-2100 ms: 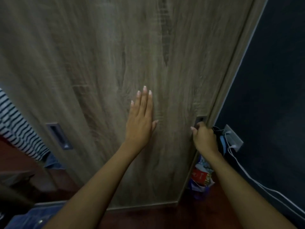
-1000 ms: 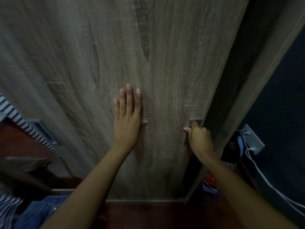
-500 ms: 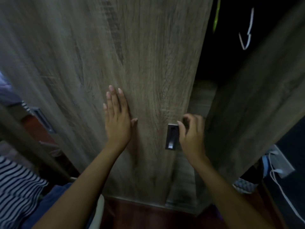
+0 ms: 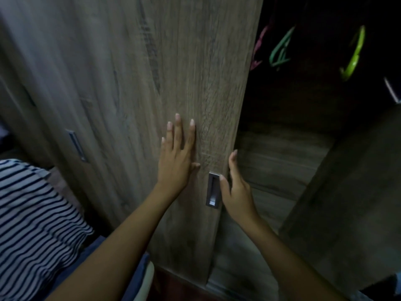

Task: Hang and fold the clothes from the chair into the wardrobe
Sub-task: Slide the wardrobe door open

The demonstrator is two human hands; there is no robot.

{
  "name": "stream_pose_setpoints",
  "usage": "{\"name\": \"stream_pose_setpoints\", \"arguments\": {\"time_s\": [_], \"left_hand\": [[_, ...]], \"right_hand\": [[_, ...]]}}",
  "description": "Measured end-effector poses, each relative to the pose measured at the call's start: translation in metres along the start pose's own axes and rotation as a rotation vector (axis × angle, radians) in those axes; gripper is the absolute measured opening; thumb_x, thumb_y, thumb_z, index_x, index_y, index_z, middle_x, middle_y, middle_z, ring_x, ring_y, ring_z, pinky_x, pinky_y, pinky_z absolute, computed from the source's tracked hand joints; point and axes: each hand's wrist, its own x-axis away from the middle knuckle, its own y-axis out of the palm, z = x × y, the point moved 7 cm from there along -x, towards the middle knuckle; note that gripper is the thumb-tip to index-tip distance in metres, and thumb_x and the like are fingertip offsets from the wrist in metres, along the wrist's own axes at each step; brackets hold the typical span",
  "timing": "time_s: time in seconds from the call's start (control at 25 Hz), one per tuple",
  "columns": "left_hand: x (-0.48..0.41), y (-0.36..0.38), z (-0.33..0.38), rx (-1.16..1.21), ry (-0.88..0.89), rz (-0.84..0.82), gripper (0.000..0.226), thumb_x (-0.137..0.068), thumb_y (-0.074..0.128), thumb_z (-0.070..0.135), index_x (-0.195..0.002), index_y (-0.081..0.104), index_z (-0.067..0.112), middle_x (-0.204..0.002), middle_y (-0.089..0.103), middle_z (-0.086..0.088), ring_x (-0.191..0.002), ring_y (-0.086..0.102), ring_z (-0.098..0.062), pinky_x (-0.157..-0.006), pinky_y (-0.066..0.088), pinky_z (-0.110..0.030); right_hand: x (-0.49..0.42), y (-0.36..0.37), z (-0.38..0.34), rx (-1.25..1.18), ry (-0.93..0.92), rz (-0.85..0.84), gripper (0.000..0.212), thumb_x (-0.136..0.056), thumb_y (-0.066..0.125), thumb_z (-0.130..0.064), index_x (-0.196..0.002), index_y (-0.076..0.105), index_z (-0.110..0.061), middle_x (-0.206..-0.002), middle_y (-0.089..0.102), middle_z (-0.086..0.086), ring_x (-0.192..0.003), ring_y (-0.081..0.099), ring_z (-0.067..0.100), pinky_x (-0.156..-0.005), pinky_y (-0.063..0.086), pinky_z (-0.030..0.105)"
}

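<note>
So the wardrobe [image 4: 280, 166] is open on its right side: the wood-grain sliding door [image 4: 173, 61] covers the middle, with a dark gap to the right of it. The person's left hand [image 4: 175, 161] is flat on the face of the door, palm on the wood, fingers [image 4: 178, 131] straight and a little spread, holding nothing. The right hand [image 4: 235, 190] is up against the door's right edge, just beside the recessed metal handle [image 4: 213, 190]. Its fingers are straight and point up along the edge, with the thumb tip at the handle's top corner, and they aren't wrapped round anything. In the dark part, up at the far right, hang a pink hanger [image 4: 259, 46], a green hanger [image 4: 280, 51] and a lime hanger [image 4: 354, 55]. Below them there's wooden boarding, shelf or drawer fronts, can't tell which. Another recessed handle [image 4: 76, 145] shows further left on the wood. The clothes are at the near left, outside the wardrobe: a striped top [image 4: 32, 213] in navy and white, with a blue garment [image 4: 135, 281], maybe denim, at its near edge. What they lie on is hidden apart from a pale rounded edge [image 4: 148, 279].
</note>
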Motion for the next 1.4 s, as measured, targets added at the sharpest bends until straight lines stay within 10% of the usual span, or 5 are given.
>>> {"name": "stream_pose_setpoints", "arguments": {"time_s": [0.6,1.08,1.4], "left_hand": [[-0.01,0.0,-0.098,0.017,-0.013,-0.089,0.12,-0.076,0.072,0.039,-0.145,-0.022,0.012,-0.154,-0.027,-0.007,-0.143,-0.022,-0.021,-0.118,0.002,-0.043],[-0.014,-0.006,-0.123,0.009,-0.016,-0.104,0.1,-0.087,0.061,0.025,-0.145,-0.02,0.011,-0.155,-0.023,-0.008,-0.144,-0.017,-0.022,-0.117,0.0,-0.039],[0.014,-0.033,-0.128,0.178,-0.033,-0.006,0.083,-0.092,0.054,0.01,-0.15,-0.005,0.01,-0.157,-0.017,-0.005,-0.146,-0.006,-0.022,-0.119,0.009,-0.038]], "right_hand": [[-0.05,0.113,-0.038,0.085,-0.148,-0.291,0.075,-0.099,0.037,-0.009,-0.14,-0.023,-0.031,-0.152,-0.024,-0.015,-0.143,-0.013,0.0,-0.118,0.007,0.022],[-0.06,0.136,-0.051,0.165,-0.169,-0.311,0.085,-0.096,0.039,-0.001,-0.138,-0.03,-0.029,-0.153,-0.027,-0.007,-0.143,-0.01,0.007,-0.099,0.013,0.004],[-0.039,0.142,-0.05,0.262,-0.022,-0.232,0.08,-0.093,0.046,-0.005,-0.148,-0.011,-0.018,-0.158,-0.011,-0.003,-0.127,0.048,0.028,-0.082,0.044,0.021]]}}
